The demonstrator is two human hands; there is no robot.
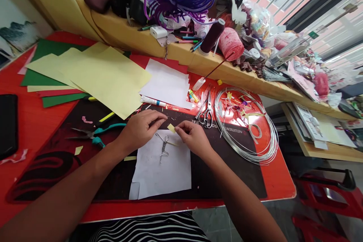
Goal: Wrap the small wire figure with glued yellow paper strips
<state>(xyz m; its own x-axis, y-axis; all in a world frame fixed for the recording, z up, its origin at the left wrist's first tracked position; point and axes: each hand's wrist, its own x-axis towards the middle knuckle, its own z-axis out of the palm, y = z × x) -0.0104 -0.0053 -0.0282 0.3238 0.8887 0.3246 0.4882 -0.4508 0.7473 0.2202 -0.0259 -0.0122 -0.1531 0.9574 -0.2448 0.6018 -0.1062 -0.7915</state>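
Note:
Between the fingertips of my right hand (193, 137) is a small yellow paper piece (171, 127). My left hand (144, 126) is closed in a pinch just left of it; whatever its fingertips hold, if anything, is too small to make out. Below both hands, a twisted wire figure (164, 146) with a loop at its top lies on a white paper sheet (167, 177). A thin yellowish strip touches the figure's right side. The sheet rests on a dark desk mat (227, 174).
Teal-handled pliers (96, 134) lie left of my left hand. Scissors (208, 111) and a wire coil (262, 159) are to the right. Yellow paper sheets (113, 79) spread at the back left, below a cluttered ledge (136, 38).

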